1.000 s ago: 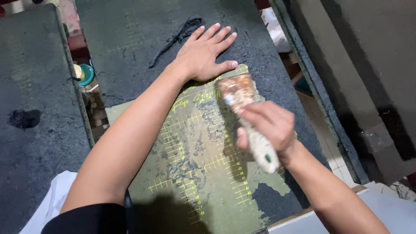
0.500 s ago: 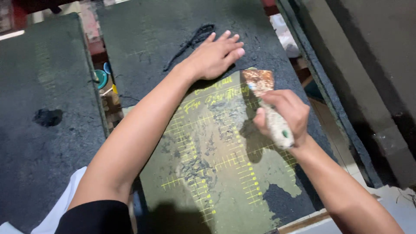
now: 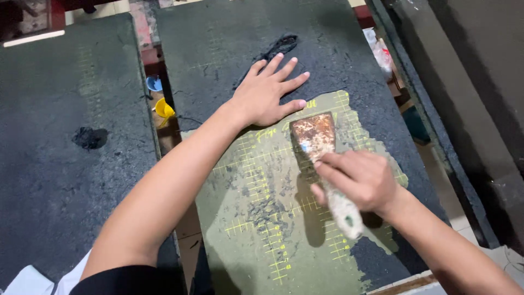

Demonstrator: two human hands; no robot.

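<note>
The right hand point(image 3: 363, 180) has its grip clamped on a rusty scraper point(image 3: 314, 136), blade pointing far on the green cutting mat point(image 3: 256, 218). The left hand point(image 3: 267, 95) lies flat, fingers spread apart, on the black-crusted mat just beyond the blade.

The scraper point(image 3: 319, 158) lies on the mat point(image 3: 256, 218), right hand point(image 3: 360, 177) behind it, left hand point(image 3: 267, 95) ahead.

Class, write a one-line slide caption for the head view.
Right hand holds a rusty scraper on a green gridded mat, while the left hand lies flat on the dark coating.
</note>
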